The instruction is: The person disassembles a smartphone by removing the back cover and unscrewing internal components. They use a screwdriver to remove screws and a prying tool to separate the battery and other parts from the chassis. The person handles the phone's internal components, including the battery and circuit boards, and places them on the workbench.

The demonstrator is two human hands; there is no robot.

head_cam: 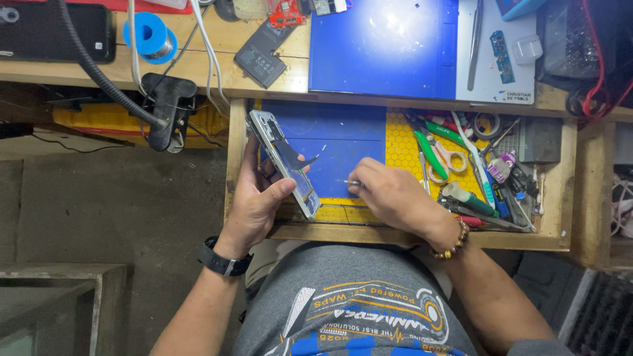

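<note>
My left hand grips an opened smartphone by its edge, tilted over a wooden drawer. A dark flexible strip peels off the phone's inside. My right hand rests on the blue mat in the drawer and pinches a thin metal tool whose tip points left toward the phone. A black watch is on my left wrist and a bead bracelet on my right.
The drawer's right half holds a yellow mat, green-handled pliers, scissors and several screwdrivers. On the bench above lie a large blue work mat, a phone battery, a blue solder spool, tweezers and cables.
</note>
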